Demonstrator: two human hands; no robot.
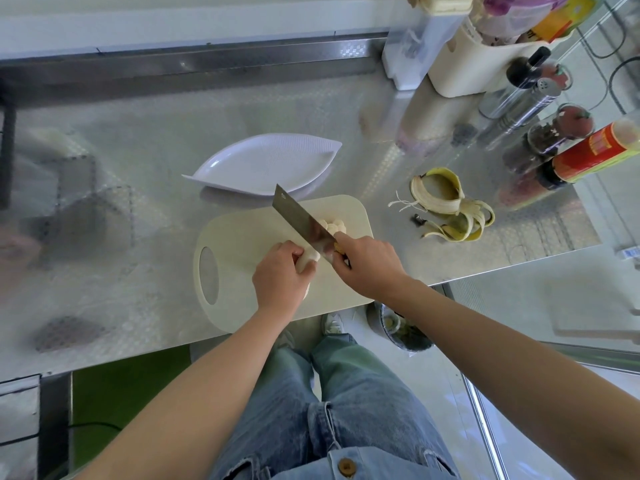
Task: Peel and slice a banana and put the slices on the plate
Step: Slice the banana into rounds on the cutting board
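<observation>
A peeled banana [309, 259] lies on the cream cutting board [242, 237], mostly hidden under my left hand [281, 276], which grips it. My right hand [367, 263] holds the handle of a cleaver [301, 221]; its blade stands in the banana right beside my left fingers. Several cut slices [333, 226] lie on the board on the far side of the blade. A white leaf-shaped plate [263, 164] sits just behind the board with nothing on it.
The banana peel [446, 202] lies on the steel counter to the right of the board. Bottles, shakers and a cream container [485, 64] crowd the back right corner. A bin [401, 330] stands on the floor below the counter's front edge.
</observation>
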